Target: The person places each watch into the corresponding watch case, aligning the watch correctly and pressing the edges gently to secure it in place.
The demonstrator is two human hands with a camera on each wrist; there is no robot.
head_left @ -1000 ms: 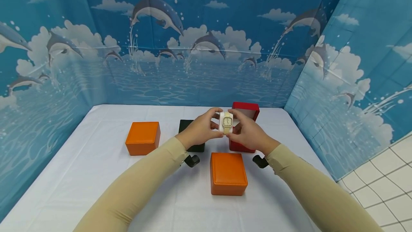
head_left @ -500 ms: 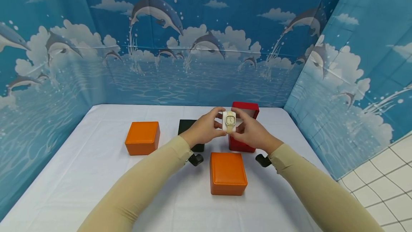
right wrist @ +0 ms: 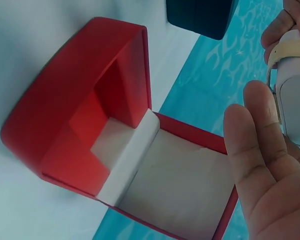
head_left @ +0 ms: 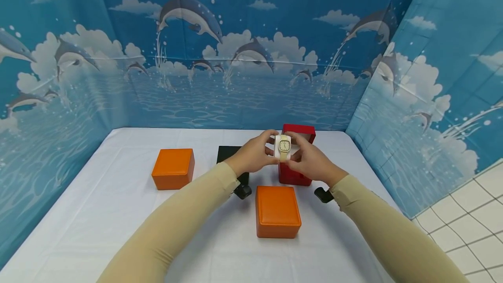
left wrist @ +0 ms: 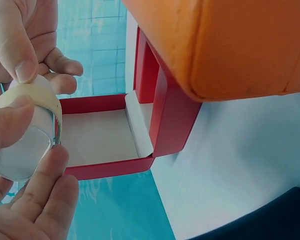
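Both hands hold a cream-strapped wristwatch (head_left: 284, 145) with a squarish dial, wrapped around a white watch cushion (left wrist: 24, 156), up above the table. My left hand (head_left: 253, 155) grips it from the left with thumb and fingertips. From the right, my right hand (head_left: 312, 160) pinches the other side. Just behind and below the hands stands a red watch box (head_left: 295, 177), its lid raised. White lining (right wrist: 177, 180) shows inside that lid in the right wrist view, and red walls surround the recess in its base.
An orange box (head_left: 278, 208) lies closed near the front, and another orange box (head_left: 173, 168) sits to the left. A dark green box (head_left: 227, 153) is partly hidden behind my left hand. A white cloth (head_left: 98, 213) covers the table; a dolphin-print curtain (head_left: 243, 99) hangs behind.
Both hands have shifted slightly to the right with the watch and its cushion, and a touch upward. The boxes stay where they were.
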